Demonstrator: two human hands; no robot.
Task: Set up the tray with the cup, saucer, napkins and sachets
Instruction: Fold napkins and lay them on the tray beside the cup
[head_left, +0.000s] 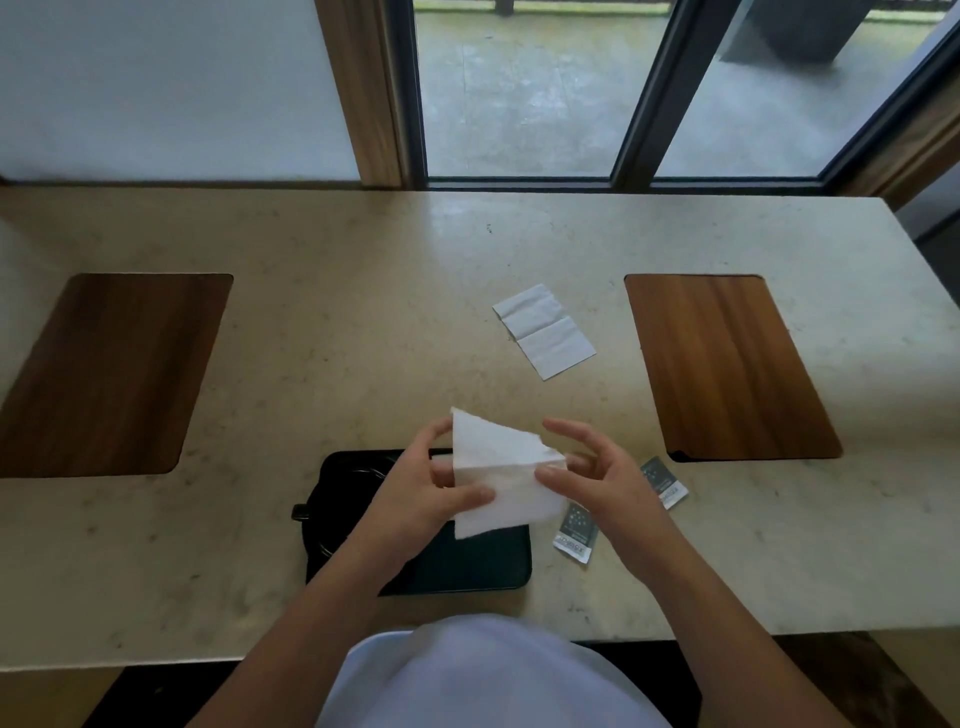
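Note:
A white napkin (498, 475), partly folded, is held above the black tray (467, 564) by both hands. My left hand (421, 493) pinches its left side and lower edge. My right hand (597, 478) grips its right corner with thumb and forefinger, other fingers spread. A black cup and saucer (332, 514) sit on the tray's left part, mostly hidden behind my left arm; a small handle sticks out to the left. A second white napkin (545, 330) lies flat on the table further back. Two grey sachets (576, 532) (665, 483) lie on the table right of the tray.
The beige stone table (363, 338) has two dark wooden inlays, one at the left (104, 374) and one at the right (727, 369). A window with dark frames (649, 88) runs along the far edge. The table's near edge is by my body.

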